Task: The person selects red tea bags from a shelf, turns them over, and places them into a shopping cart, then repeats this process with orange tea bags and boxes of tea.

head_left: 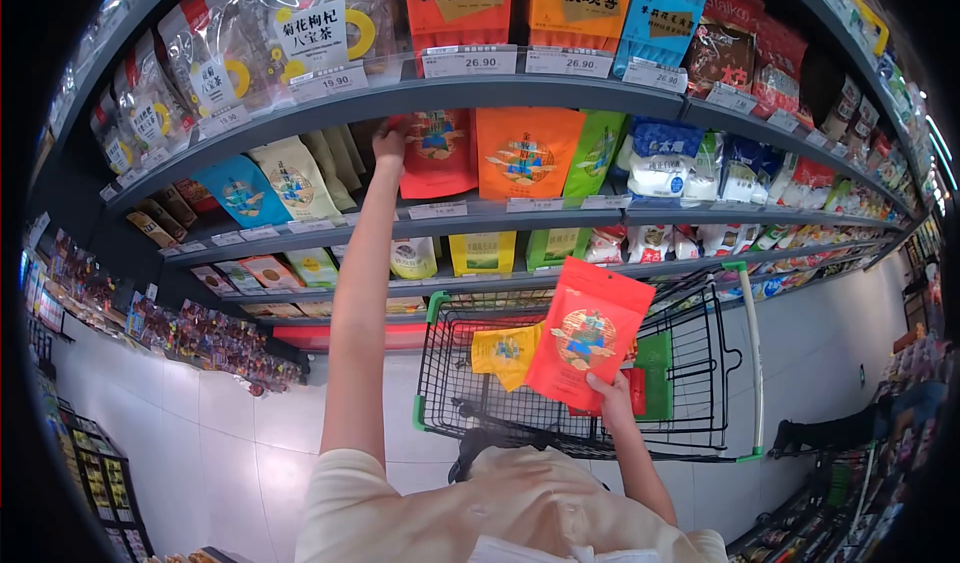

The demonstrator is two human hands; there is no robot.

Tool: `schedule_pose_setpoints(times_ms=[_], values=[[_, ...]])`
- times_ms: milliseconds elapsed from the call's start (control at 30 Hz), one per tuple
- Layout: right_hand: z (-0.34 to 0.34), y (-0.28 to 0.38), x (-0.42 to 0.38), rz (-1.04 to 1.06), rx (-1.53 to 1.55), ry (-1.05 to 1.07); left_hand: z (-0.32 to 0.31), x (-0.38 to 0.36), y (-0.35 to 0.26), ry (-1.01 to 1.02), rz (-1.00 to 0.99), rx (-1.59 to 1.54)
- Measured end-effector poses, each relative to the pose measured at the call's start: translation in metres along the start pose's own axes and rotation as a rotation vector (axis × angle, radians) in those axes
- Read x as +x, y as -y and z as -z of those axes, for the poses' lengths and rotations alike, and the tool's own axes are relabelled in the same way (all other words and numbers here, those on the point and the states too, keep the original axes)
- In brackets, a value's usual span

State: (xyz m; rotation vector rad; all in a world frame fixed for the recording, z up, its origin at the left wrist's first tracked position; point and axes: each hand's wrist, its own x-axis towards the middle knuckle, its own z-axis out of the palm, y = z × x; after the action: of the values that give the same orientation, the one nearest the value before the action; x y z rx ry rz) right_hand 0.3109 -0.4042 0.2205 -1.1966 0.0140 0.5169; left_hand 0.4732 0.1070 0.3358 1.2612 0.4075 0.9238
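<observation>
In the supermarket aisle [230,433], the right hand [612,403] grasps a red tea pouch [585,328] over the shopping cart [437,308], not laid inside; a yellow pouch [498,355] lies in it toward nine o'clock. Between ten and eleven, the left hand [389,147] meets a shelved red pouch [440,158], grip unclear.

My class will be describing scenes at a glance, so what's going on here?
A person is at a shop shelf, handling pouches with both hands. The right hand holds up a red pouch in front of a wire cart. The left hand reaches to the edge of another red pouch, which stands on the shelf beside an orange pouch; its exact grip is unclear. A yellow packet shows inside the cart.
</observation>
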Motion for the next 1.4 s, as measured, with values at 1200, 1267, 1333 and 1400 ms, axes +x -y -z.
schedule_pose_setpoints(times_ms=[1200,1267,1333,1400], values=[[-0.058,0.07,0.018,0.044,0.272,0.245,0.037,-0.269,-0.074,0.304,0.624,-0.342],[-0.056,0.066,0.017,0.03,0.273,0.265,0.034,-0.273,-0.072,0.314,0.642,-0.369],[-0.058,0.065,0.016,-0.016,0.29,0.271,0.027,-0.277,-0.075,0.34,0.652,-0.383],[-0.062,0.066,0.014,-0.09,0.319,0.261,0.018,-0.283,-0.074,0.359,0.657,-0.366]])
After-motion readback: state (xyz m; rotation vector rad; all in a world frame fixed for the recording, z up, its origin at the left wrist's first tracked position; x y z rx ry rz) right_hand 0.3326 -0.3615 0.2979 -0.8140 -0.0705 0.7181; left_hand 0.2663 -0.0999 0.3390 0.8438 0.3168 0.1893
